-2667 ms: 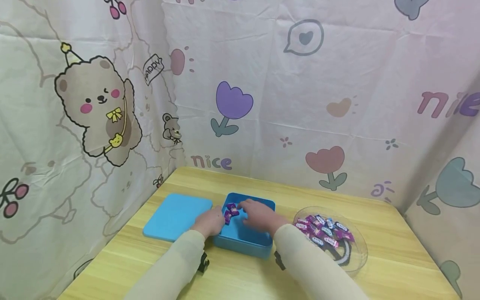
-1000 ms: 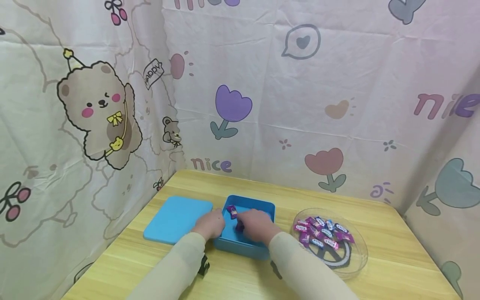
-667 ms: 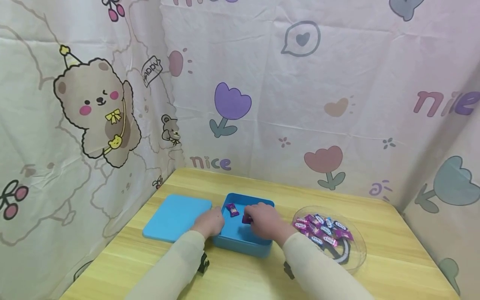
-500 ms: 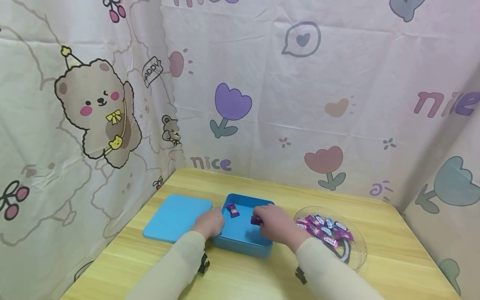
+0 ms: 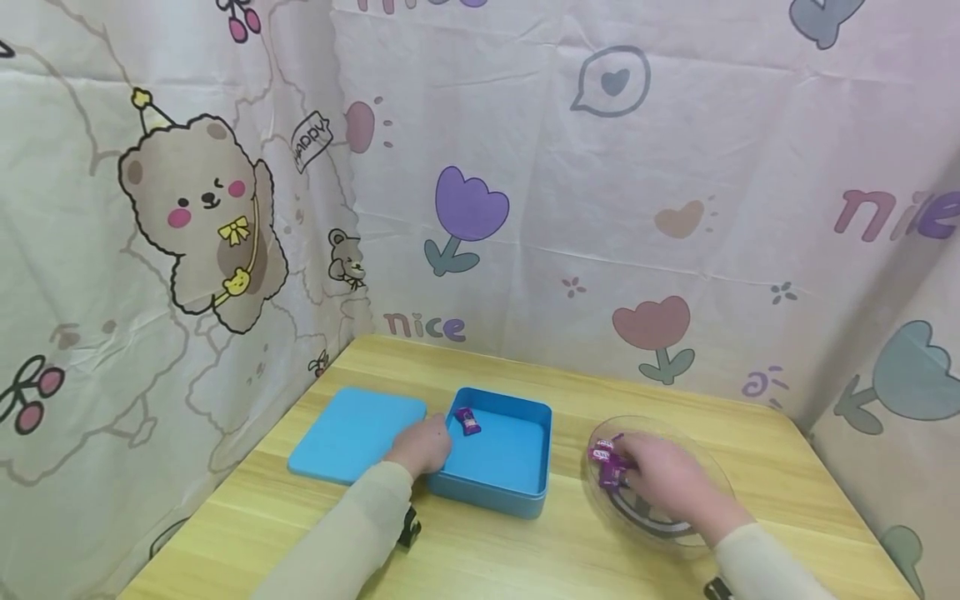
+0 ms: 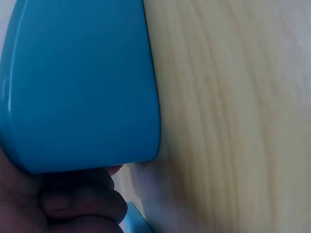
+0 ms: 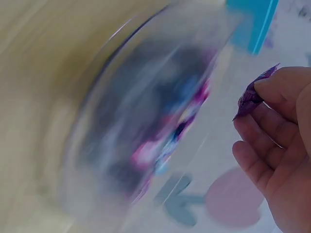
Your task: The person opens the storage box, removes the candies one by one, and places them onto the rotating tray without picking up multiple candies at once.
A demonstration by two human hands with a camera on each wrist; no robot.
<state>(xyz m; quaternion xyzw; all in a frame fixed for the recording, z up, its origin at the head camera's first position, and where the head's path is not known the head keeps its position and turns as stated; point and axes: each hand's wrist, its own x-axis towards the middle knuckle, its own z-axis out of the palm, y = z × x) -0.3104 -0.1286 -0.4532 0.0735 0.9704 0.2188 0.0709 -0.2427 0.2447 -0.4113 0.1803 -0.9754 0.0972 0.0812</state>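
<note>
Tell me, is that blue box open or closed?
Open. The blue box shows its bare inside with one purple candy in it, and its flat lid lies on the table beside it.

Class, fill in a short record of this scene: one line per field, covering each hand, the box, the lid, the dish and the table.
Left hand: rests at the left wall of the blue box, fingers curled
Right hand: over the clear dish, pinching a purple candy
Blue box: open, one wrapped candy inside
Blue lid: flat, left of the box
Clear dish: right of the box, holds wrapped candies
Table: light wood
</note>
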